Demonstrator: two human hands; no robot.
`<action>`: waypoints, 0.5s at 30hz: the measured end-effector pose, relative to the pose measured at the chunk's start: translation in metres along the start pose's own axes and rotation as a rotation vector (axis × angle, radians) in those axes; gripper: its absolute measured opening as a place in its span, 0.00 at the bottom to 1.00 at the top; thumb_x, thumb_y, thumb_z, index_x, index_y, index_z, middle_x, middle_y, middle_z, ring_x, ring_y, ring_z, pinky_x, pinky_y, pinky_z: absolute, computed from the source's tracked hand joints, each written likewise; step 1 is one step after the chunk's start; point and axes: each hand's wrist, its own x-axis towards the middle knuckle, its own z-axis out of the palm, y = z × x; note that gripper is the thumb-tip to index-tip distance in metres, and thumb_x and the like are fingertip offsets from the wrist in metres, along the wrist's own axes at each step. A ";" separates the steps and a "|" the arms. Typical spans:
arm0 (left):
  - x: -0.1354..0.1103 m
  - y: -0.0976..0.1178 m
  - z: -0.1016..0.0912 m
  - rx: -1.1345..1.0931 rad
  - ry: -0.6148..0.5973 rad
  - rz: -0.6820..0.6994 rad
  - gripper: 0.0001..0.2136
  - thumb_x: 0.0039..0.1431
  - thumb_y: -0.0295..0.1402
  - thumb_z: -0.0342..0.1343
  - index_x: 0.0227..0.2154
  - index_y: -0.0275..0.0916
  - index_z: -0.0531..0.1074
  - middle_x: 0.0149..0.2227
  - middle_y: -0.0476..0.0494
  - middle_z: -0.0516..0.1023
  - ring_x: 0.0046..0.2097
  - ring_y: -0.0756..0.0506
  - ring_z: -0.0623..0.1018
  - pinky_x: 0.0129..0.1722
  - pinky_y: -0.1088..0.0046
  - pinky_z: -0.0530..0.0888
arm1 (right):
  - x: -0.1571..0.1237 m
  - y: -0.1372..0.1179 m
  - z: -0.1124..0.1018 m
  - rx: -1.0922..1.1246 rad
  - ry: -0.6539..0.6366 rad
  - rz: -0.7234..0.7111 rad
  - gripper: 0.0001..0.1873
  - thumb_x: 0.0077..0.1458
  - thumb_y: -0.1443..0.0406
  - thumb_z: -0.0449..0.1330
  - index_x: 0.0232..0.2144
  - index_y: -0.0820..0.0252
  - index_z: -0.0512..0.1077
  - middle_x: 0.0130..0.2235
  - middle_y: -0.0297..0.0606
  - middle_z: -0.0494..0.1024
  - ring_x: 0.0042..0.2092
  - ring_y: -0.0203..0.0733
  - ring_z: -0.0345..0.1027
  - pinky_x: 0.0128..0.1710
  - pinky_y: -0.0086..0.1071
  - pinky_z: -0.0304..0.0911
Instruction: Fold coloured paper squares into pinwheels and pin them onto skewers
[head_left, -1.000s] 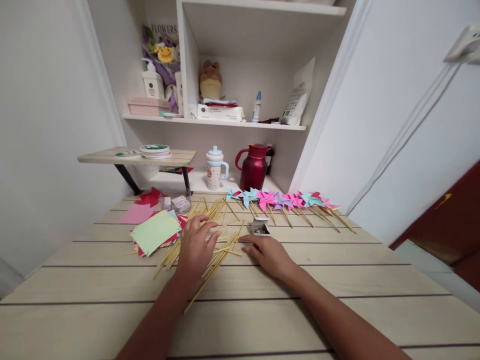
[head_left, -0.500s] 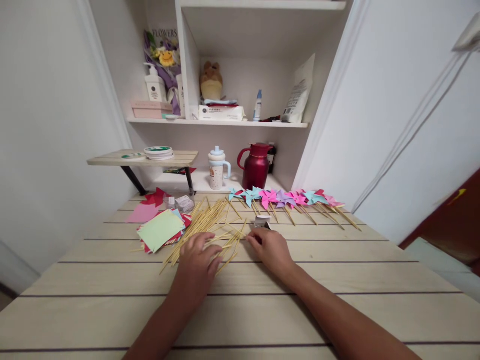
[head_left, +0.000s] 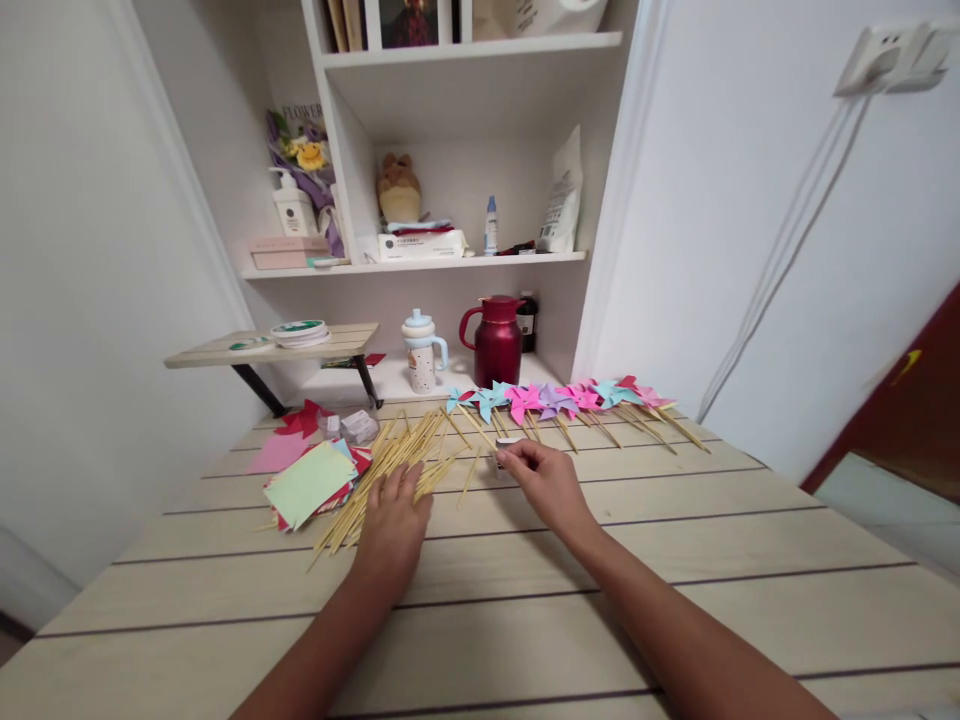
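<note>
My left hand lies flat, fingers stretched out, on a loose heap of thin wooden sticks spread across the light wooden table. My right hand pinches the near edge of a small white box just right of the sticks. A stack of coloured paper squares, pale green on top, lies left of the sticks. Behind, a row of finished paper pinwheels on sticks, in blue, pink and purple, lies across the table.
A dark red jug and a white lidded cup stand at the back. A small raised shelf carries round lids. Red paper pieces and small clear boxes lie at the back left. Wall shelves hold bottles, a plush toy and a bag.
My left hand has swept the sticks leftward into a tighter heap. My right hand moved from flat on the table to pinching the small white box. The view tilted up slightly.
</note>
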 end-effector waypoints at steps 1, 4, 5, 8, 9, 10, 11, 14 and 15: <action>0.002 -0.003 0.001 0.015 0.005 -0.011 0.11 0.62 0.26 0.50 0.38 0.41 0.78 0.62 0.35 0.67 0.63 0.32 0.63 0.60 0.47 0.59 | 0.000 0.000 -0.001 0.026 0.005 0.009 0.17 0.54 0.55 0.59 0.21 0.60 0.73 0.20 0.31 0.68 0.24 0.37 0.58 0.26 0.29 0.54; 0.008 -0.008 0.000 0.038 0.007 -0.046 0.12 0.62 0.26 0.49 0.39 0.40 0.78 0.60 0.33 0.69 0.62 0.31 0.65 0.59 0.46 0.60 | 0.002 -0.001 -0.004 0.105 0.026 0.045 0.17 0.53 0.54 0.60 0.21 0.59 0.72 0.18 0.29 0.66 0.22 0.35 0.56 0.24 0.29 0.53; 0.010 -0.007 -0.002 0.042 0.008 -0.055 0.11 0.62 0.26 0.49 0.39 0.39 0.78 0.59 0.33 0.70 0.62 0.31 0.65 0.58 0.46 0.61 | 0.002 -0.001 -0.005 0.130 0.036 0.059 0.17 0.53 0.53 0.60 0.21 0.59 0.72 0.18 0.28 0.65 0.21 0.34 0.55 0.23 0.29 0.53; 0.020 0.002 -0.008 0.034 0.012 -0.045 0.12 0.61 0.26 0.50 0.43 0.38 0.76 0.60 0.32 0.69 0.62 0.30 0.64 0.58 0.45 0.60 | 0.005 -0.001 -0.008 0.193 0.066 0.094 0.18 0.53 0.52 0.60 0.22 0.59 0.72 0.16 0.26 0.62 0.19 0.34 0.53 0.21 0.29 0.52; 0.024 0.007 -0.010 0.024 0.014 -0.022 0.13 0.61 0.27 0.50 0.47 0.40 0.75 0.61 0.34 0.68 0.63 0.32 0.64 0.59 0.46 0.59 | 0.006 -0.001 -0.009 0.209 0.074 0.101 0.18 0.53 0.51 0.60 0.22 0.59 0.72 0.16 0.26 0.61 0.18 0.33 0.53 0.20 0.29 0.52; 0.029 0.012 -0.011 0.009 0.011 0.020 0.15 0.62 0.28 0.50 0.50 0.42 0.73 0.62 0.37 0.67 0.64 0.34 0.62 0.61 0.47 0.58 | 0.006 -0.001 -0.011 0.222 0.080 0.105 0.19 0.53 0.51 0.60 0.22 0.59 0.71 0.16 0.25 0.61 0.18 0.33 0.53 0.20 0.29 0.52; 0.034 0.018 -0.012 -0.010 0.001 0.079 0.17 0.63 0.29 0.51 0.53 0.46 0.71 0.64 0.42 0.66 0.66 0.36 0.60 0.62 0.49 0.56 | 0.007 -0.001 -0.012 0.231 0.083 0.108 0.19 0.52 0.50 0.60 0.22 0.59 0.71 0.16 0.25 0.61 0.18 0.33 0.53 0.19 0.29 0.51; 0.046 0.031 -0.010 -0.081 -0.086 0.308 0.18 0.63 0.32 0.53 0.55 0.51 0.68 0.65 0.48 0.64 0.68 0.37 0.55 0.64 0.45 0.51 | 0.008 0.000 -0.014 0.242 0.079 0.113 0.19 0.52 0.50 0.60 0.22 0.59 0.71 0.15 0.25 0.61 0.17 0.33 0.54 0.19 0.28 0.52; 0.048 0.034 -0.009 -0.093 -0.114 0.348 0.17 0.63 0.32 0.53 0.54 0.50 0.69 0.64 0.47 0.66 0.68 0.37 0.55 0.63 0.44 0.51 | 0.008 0.000 -0.014 0.241 0.073 0.114 0.19 0.52 0.50 0.60 0.22 0.59 0.71 0.15 0.25 0.61 0.17 0.34 0.54 0.19 0.28 0.52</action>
